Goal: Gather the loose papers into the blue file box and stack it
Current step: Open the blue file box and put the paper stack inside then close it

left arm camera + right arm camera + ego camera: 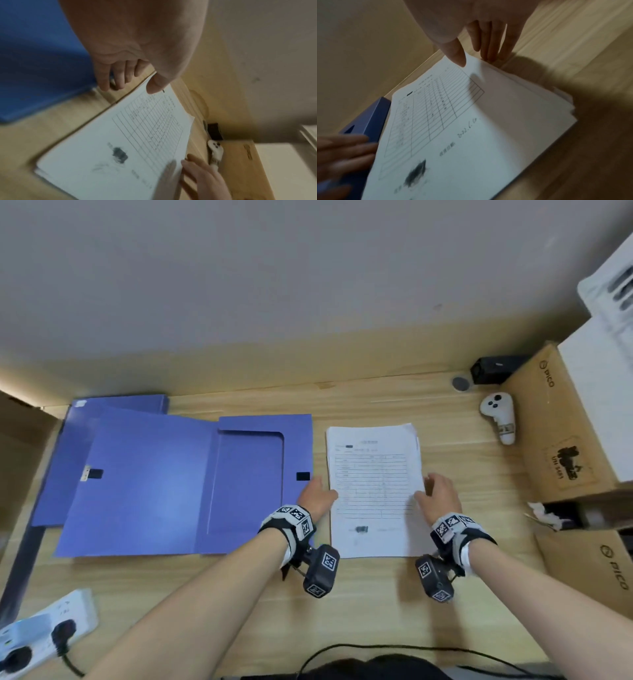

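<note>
A stack of printed papers (373,494) lies flat on the wooden desk, right of the open blue file box (253,474), whose lid is folded out to the left. My left hand (320,491) is at the stack's left edge. Its thumb (154,86) lies on the top sheet (123,138), and its fingers (118,81) reach down to the desk beside the edge. My right hand (431,487) is at the right edge. Its straight fingers (489,44) touch the side of the stack (488,121), and its thumb is over the top sheet. Neither hand has lifted the papers.
A second blue file box (61,460) lies shut under the open one's lid. A white controller (498,416), a small black box (493,369) and cardboard boxes (555,422) crowd the right side. A power strip (44,631) sits front left, and a black cable (376,648) runs along the front edge.
</note>
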Available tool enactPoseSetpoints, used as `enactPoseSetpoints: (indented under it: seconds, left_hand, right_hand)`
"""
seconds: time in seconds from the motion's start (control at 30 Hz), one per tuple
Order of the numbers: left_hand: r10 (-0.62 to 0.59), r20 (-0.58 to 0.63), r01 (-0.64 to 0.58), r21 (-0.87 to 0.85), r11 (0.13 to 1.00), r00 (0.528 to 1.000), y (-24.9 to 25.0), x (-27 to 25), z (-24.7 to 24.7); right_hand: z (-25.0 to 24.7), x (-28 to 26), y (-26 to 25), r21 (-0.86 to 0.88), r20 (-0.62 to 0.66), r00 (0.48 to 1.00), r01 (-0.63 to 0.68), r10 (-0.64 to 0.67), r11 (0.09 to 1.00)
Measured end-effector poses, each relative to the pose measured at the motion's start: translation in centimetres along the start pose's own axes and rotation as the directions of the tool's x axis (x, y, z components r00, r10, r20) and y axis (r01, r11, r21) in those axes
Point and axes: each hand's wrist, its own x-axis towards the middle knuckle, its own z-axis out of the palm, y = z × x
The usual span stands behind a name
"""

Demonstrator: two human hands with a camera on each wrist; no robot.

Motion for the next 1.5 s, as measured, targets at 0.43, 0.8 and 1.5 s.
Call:
enactPoseSetpoints:
  seconds: [0.43,0.8,1.5]
  left_hand:
    - [-0.143,-0.094,0.103,-0.338,0.935,0.985,1.9,1.0,3.6]
    - [-0.049,-0.152,-0.028,-0.470,0.882,0.987,0.6,-1.4,-1.3]
    - [0.086,-0.275,-0.169,-0.292,0.941,0.957,-12.9,-3.0,-21.2]
  right_hand:
    - [1.2,2.0,-0.7,0.254,0.123,0.990,-0.094,0.064,0.963]
    - [0.1,0.2,-5.0,0.506,0.021,0.999,0.029,-0.047,0.862]
    - [13.5,-7.8,-21.6,0.471,-0.011,0.981,0.175,-0.193,0.865]
